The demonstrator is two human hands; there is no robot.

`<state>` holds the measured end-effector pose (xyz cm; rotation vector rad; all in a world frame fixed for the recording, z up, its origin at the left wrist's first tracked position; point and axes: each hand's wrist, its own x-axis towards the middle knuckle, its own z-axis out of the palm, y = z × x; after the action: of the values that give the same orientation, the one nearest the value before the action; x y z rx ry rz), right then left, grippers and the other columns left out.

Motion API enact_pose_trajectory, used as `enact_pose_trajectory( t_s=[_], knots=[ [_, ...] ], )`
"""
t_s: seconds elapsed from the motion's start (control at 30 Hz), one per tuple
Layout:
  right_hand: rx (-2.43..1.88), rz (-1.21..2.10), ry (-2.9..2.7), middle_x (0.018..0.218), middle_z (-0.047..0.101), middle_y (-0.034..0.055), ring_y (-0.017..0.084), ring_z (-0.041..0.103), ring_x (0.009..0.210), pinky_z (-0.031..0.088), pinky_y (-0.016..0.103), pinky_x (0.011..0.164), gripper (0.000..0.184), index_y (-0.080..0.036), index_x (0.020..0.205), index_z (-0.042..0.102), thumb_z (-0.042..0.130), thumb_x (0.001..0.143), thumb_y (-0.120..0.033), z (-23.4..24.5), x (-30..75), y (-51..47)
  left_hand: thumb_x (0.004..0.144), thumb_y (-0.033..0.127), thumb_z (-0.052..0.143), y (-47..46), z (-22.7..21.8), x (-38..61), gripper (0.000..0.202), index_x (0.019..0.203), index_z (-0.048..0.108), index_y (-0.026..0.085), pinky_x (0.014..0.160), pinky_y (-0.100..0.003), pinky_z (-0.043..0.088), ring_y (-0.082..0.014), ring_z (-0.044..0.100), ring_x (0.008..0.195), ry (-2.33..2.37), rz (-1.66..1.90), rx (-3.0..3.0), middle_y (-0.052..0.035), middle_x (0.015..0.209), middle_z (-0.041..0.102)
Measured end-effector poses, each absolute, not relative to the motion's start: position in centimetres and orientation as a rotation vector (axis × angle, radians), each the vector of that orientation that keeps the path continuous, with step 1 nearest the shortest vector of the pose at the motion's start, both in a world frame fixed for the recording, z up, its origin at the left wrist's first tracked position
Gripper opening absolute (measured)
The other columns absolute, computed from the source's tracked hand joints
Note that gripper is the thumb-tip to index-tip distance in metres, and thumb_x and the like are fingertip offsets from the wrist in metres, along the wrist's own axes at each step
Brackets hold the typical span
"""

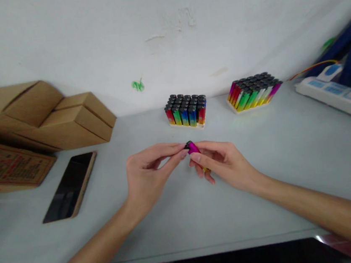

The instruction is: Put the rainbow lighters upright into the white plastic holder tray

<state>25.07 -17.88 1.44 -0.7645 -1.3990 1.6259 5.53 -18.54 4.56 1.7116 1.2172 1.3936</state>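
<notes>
A magenta lighter (193, 148) with a black top and a yellow lower end is held above the middle of the pale table (185, 215). My right hand (221, 162) wraps its fingers round the lighter's body. My left hand (150, 170) pinches at the lighter's black top with thumb and forefinger. Behind the hands stands a tray of upright rainbow-coloured lighters (186, 110). A second tray of the same lighters (252, 90) sits further right, leaning back.
A black phone (70, 186) lies face up at the left. Cardboard boxes (43, 115) and a printed flat carton (6, 166) are stacked at the far left. A white power strip (336, 95) lies at the right, against the white wall.
</notes>
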Motion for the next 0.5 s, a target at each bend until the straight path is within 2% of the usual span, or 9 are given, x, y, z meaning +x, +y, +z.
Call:
enact_pose_trajectory(
  t_s=[0.17, 0.3, 0.5],
  knots=[
    [-0.787, 1.64, -1.41, 0.082, 0.068, 0.003, 0.01, 0.056, 0.059, 0.045, 0.02, 0.044, 0.035, -0.015, 0.112, 0.078, 0.07, 0.098, -0.047, 1.5, 25.2, -17.9, 0.083, 0.016, 0.086, -18.2, 4.7, 5.3, 0.005, 0.084, 0.085, 0.021, 0.081, -0.028, 0.067, -0.0187, 0.079, 0.085, 1.162, 1.353, 1.804, -0.0053, 0.093, 0.084],
    [-0.829, 1.654, -1.446, 0.072, 0.062, -0.0004, 0.008, 0.05, 0.053, 0.04, 0.02, 0.042, 0.037, -0.014, 0.102, 0.075, 0.069, 0.098, -0.05, 1.7, 25.5, -18.0, 0.084, 0.021, 0.087, -17.8, 5.0, 4.8, 0.002, 0.085, 0.085, 0.02, 0.081, -0.029, 0.067, -0.0198, 0.079, 0.086, 1.136, 1.279, 1.819, -0.0072, 0.095, 0.084],
    [-0.842, 1.716, -1.54, 0.063, 0.056, -0.0041, 0.006, 0.043, 0.046, 0.035, 0.021, 0.042, 0.038, -0.014, 0.095, 0.071, 0.068, 0.099, -0.052, 1.8, 26.2, -17.7, 0.082, 0.029, 0.089, -17.2, 5.1, 3.6, 0.012, 0.085, 0.085, 0.018, 0.085, -0.033, 0.068, -0.0226, 0.08, 0.086, 1.063, 1.124, 1.806, -0.0096, 0.093, 0.083]
  ],
)
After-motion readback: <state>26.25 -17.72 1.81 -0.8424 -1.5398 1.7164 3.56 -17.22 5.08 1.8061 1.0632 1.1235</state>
